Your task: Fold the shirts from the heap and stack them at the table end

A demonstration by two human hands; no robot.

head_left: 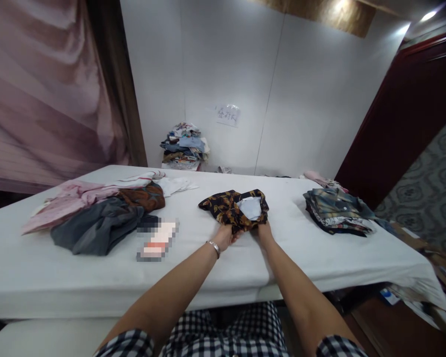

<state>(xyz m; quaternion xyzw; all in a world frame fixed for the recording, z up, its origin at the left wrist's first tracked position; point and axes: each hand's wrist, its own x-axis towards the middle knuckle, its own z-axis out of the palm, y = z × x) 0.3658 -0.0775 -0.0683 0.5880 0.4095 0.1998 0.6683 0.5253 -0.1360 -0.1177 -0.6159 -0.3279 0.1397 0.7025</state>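
To the left of the left hand (225, 237) lie a pixelated flat object (158, 240) and, past it, a loose heap of clothes (100, 223), crumpled grey, rusty-brown and pink. Well right of the right hand (264, 233) sits a layered stack (336, 210), plaid on top. Smooth white cloth (238, 280) spreads under the wrists. Right at the fingers is the floral garment (226, 206), dark, gold-patterned, bunched around a pale patch. The left fingers curl closed on its near edge; the right ones are hidden by fabric, their grip unclear.
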